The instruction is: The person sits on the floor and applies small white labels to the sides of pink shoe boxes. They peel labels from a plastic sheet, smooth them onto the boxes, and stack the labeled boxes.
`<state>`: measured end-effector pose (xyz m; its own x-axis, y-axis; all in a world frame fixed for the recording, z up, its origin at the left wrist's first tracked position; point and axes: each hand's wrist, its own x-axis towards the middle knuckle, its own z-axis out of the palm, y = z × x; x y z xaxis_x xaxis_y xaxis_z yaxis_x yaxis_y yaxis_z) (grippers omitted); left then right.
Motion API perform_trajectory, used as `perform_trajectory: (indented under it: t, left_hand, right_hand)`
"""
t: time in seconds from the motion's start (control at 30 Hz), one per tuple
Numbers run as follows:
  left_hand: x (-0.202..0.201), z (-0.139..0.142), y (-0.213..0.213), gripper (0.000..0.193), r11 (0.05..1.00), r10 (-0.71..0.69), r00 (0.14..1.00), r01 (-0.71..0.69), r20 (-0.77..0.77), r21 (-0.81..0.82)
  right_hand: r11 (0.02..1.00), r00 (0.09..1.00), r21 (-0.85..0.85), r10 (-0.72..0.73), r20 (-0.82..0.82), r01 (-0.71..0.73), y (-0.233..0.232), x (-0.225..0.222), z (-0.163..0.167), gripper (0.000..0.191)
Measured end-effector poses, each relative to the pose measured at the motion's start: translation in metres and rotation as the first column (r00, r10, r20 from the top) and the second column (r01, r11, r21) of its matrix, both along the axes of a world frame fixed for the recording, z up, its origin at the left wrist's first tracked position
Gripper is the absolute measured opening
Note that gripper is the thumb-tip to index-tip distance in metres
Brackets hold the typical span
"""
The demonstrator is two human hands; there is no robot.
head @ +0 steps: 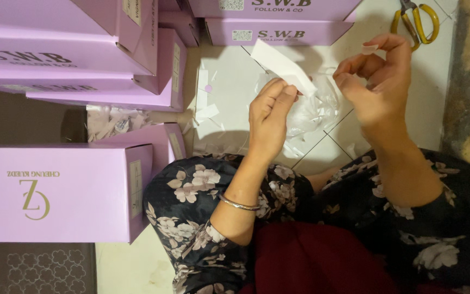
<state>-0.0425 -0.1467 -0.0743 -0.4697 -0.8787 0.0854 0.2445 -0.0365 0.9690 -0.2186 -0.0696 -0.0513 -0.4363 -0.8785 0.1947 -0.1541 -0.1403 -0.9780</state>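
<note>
Hands peeling stickers over the floor
Left hand (270, 117) pinches a white paper strip (283, 68); right hand (379, 81) pinches a small sticker (369, 49), beside lilac boxes (61, 190).

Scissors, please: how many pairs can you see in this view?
1. The yellow-handled scissors lie on the floor at top right, beyond the right hand; others may hide under paper.

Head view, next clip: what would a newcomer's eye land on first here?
The stacked lilac cardboard boxes filling the left side stand out first. At centre, the left hand pinches a white paper strip, while the right hand holds a small white scrap at its fingertips, above crumpled clear plastic on the white tiled floor. Yellow-handled scissors lie at top right.
</note>
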Motion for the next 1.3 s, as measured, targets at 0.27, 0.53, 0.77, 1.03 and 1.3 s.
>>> perform_trajectory:
  t: [0.27, 0.53, 0.77, 1.03, 1.3]
  left_hand:
    - [-0.002, 0.008, 0.002, 0.02, 0.987, 0.128, 0.971, -0.105, 0.201, -0.122]
    - [-0.002, 0.015, 0.004, 0.013, 0.943, 0.221, 0.953, -0.155, 0.209, -0.294]
    - [-0.001, 0.018, 0.003, 0.01, 0.913, 0.256, 0.938, -0.154, 0.234, -0.379]
    - [0.0, 0.021, 0.003, 0.01, 0.911, 0.235, 0.944, -0.131, 0.23, -0.391]
    - [-0.001, 0.017, 0.002, 0.008, 0.912, 0.263, 0.921, -0.14, 0.288, -0.386]
  right_hand:
    - [0.994, 0.976, -0.096, -0.063, -0.208, 0.044, -0.003, 0.008, 0.009, 0.043]
    - [0.995, 0.892, -0.072, 0.028, -0.45, -0.067, -0.003, 0.024, 0.008, 0.054]
    - [0.996, 0.955, -0.01, 0.081, -0.286, -0.088, -0.003, 0.018, 0.005, 0.05]
    - [0.997, 0.962, -0.006, 0.075, -0.263, -0.08, -0.003, 0.014, -0.002, 0.047]
    - [0.997, 0.968, -0.01, 0.068, -0.241, -0.073, 0.001, 0.012, -0.013, 0.048]
